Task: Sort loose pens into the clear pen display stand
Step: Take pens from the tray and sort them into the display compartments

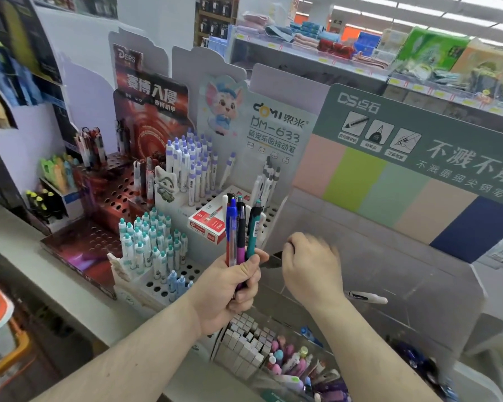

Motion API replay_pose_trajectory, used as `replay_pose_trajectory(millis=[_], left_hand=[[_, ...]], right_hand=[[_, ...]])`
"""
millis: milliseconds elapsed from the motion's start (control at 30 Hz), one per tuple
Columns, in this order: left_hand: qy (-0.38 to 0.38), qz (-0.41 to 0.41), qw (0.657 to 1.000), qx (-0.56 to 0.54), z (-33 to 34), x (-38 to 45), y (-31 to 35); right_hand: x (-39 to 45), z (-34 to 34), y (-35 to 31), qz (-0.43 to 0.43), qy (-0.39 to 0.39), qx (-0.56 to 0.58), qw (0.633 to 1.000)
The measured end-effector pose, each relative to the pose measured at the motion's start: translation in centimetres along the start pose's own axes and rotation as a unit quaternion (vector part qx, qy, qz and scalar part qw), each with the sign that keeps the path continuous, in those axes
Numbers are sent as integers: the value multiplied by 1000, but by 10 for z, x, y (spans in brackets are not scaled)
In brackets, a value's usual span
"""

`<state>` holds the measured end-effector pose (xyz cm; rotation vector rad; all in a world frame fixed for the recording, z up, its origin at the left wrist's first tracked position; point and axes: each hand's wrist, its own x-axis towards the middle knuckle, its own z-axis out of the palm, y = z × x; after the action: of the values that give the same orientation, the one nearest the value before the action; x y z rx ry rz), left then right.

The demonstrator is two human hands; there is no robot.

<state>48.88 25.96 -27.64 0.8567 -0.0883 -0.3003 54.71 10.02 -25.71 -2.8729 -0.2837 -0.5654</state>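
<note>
My left hand (pixel 231 288) grips a bundle of several loose pens (pixel 240 227) upright: blue, purple, teal and black ones. My right hand (pixel 310 265), blurred, pinches a dark pen (pixel 272 261) whose tip points left toward the bundle. Both hands are in front of the clear tiered pen display stand (pixel 375 256), whose steps look mostly bare. One white pen (pixel 366 297) lies on a lower step of that stand, right of my right wrist.
A white perforated pen rack (pixel 186 271) with teal- and purple-capped pens stands to the left, with a red-and-white box (pixel 208 224) on it. A red rack (pixel 105 198) sits further left. Clear bins of erasers and small items (pixel 273 355) lie below my hands.
</note>
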Motion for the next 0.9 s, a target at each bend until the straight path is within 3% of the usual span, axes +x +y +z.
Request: replay_pose_trajectory(millis=[267, 333, 400, 467, 533, 667, 767, 900], left_hand=[[-6, -15, 999, 33, 2, -4, -1], [-18, -28, 999, 42, 4, -5, 0], [-38, -54, 997, 48, 3, -7, 1], [-70, -91, 992, 49, 1, -10, 3], [-122, -120, 985, 35, -4, -12, 2], [-229, -149, 962, -10, -6, -9, -2], [-266, -157, 951, -25, -4, -5, -3], [-277, -169, 945, -35, -5, -1, -2]], right_hand=[[4, -19, 4, -25, -114, -34, 993], [5, -27, 5, -26, -93, -28, 995], [3, -44, 4, -17, -29, 109, 993], [1, -63, 3, -5, -25, 308, 951], [-1, -80, -1, -22, -97, 442, 892], [-7, -89, -6, -60, -194, 529, 824], [-9, -81, -12, -68, -179, 522, 831], [-11, -71, -17, -71, -101, 453, 883]])
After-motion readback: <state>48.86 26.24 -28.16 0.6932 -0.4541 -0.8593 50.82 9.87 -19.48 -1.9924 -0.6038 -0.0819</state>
